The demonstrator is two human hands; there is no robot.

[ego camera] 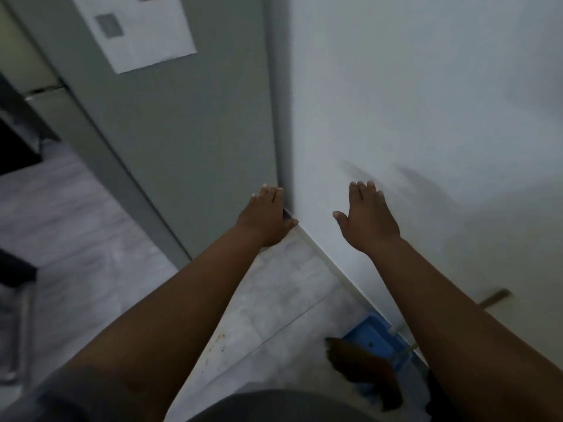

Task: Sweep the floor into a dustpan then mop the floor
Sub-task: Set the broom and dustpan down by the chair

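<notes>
Both hands are empty and stretched out toward a corner where a grey door [198, 117] meets a white wall [396, 86]. The left hand [265, 217] lies with straight fingers against the edge of that corner, its thumb across the wall's lower edge. The right hand [365, 220] is spread flat in front of the wall; whether it touches the surface I cannot tell. Neither hand holds a broom, a mop or anything else. The blue dustpan [374, 336] sits on the tiled floor [274, 300] close to the foot of the wall, below the right forearm, well apart from both hands. A blurred brown shape [362, 367] overlaps its near edge; it may be a foot or a brush, and the picture is too smeared to say which. A few small brownish specks [213, 345] lie on the tiles to the left of the dustpan. A sheet of paper [137, 28] is stuck high on the grey door. As I judge it, the job is in its early part: the dustpan is out and placed, some dirt remains on the tiles, so sweeping looks unfinished, and with no mop or bucket in view all the mopping is left to do.
</notes>
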